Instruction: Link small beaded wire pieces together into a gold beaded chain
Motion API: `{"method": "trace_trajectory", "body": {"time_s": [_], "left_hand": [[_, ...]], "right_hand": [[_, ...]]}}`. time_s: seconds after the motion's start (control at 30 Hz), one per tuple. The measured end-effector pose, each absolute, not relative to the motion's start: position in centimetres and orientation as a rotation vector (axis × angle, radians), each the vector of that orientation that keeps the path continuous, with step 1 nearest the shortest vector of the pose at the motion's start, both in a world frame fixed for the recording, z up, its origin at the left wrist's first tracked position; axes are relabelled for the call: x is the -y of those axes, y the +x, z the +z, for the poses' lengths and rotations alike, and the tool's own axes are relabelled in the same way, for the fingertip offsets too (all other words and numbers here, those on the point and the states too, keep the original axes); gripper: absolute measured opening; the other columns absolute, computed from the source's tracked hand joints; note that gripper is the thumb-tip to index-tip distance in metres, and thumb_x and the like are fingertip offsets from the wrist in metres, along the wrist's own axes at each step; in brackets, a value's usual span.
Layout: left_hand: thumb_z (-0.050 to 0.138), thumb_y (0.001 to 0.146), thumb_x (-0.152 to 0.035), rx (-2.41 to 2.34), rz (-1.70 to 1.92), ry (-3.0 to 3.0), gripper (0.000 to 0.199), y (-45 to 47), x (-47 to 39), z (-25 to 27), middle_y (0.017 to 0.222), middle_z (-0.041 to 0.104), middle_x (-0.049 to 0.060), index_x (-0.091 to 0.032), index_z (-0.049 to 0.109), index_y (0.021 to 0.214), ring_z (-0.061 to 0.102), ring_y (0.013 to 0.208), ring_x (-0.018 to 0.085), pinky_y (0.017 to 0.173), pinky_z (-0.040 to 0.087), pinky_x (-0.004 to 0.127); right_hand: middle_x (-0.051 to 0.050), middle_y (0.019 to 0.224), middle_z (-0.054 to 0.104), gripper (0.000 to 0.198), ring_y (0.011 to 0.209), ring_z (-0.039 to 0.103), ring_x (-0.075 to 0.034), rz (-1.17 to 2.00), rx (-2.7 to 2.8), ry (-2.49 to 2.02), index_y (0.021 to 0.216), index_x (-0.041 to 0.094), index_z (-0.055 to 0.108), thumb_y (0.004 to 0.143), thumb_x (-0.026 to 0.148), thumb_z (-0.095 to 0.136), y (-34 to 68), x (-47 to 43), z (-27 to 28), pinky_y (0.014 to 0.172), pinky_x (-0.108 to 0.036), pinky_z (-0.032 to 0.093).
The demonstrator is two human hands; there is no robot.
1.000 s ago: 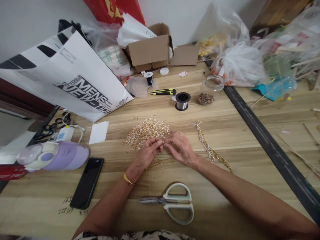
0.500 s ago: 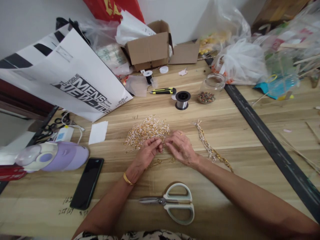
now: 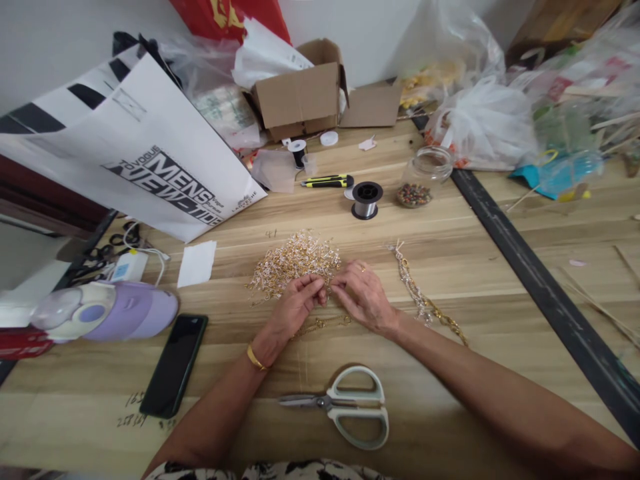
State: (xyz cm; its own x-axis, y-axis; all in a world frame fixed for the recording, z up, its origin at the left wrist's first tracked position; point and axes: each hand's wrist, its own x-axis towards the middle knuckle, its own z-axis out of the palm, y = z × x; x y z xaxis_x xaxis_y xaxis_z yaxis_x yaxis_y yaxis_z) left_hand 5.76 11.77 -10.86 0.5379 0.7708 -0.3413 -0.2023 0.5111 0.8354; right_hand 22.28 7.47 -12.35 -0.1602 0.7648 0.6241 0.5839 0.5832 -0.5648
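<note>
My left hand (image 3: pixel 295 307) is closed, thumb and forefinger pinched together at the near right edge of a heap of small gold and clear hook-like pieces (image 3: pixel 287 257). Just right of it, my right hand (image 3: pixel 367 300) also pinches, its fingertips almost meeting the left ones. Whatever the fingers hold is too small to make out. A thin gold chain (image 3: pixel 320 325) lies on the table below the hands. To the right of my right hand lies a bundle of gold and silver chains (image 3: pixel 413 290). White-handled scissors (image 3: pixel 357 404) rest nearer my body.
A phone (image 3: pixel 174 367) and a lilac bottle (image 3: pixel 125 311) lie at left, near a white paper bag (image 3: pixel 170 167). Behind the heap are a wire spool (image 3: pixel 367 200), a yellow-black cutter (image 3: pixel 327 181), a jar of beads (image 3: pixel 423 177) and a cardboard box (image 3: pixel 300 100).
Both hands keep almost the same pinched pose and place. The view has shifted very slightly; nothing else has visibly moved.
</note>
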Motion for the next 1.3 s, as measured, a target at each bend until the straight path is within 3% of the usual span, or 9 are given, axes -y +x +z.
{"method": "trace_trajectory", "body": {"time_s": [1.3], "left_hand": [[0.077, 0.069, -0.033, -0.775, 0.68, 0.891, 0.026, 5.87, -11.68, -10.88, 0.059, 0.059, 0.0, -0.011, 0.062, 0.069, 0.052, 0.056, 0.009, 0.058, 0.04, 0.022]], "right_hand": [[-0.004, 0.08, 0.061, 0.004, 0.078, 0.053, -0.018, 0.156, 1.9, -1.09, 0.089, 0.018, 0.053, 0.091, 0.017, 0.05, 22.2, -7.37, -12.45, 0.084, -0.038, 0.041]]}}
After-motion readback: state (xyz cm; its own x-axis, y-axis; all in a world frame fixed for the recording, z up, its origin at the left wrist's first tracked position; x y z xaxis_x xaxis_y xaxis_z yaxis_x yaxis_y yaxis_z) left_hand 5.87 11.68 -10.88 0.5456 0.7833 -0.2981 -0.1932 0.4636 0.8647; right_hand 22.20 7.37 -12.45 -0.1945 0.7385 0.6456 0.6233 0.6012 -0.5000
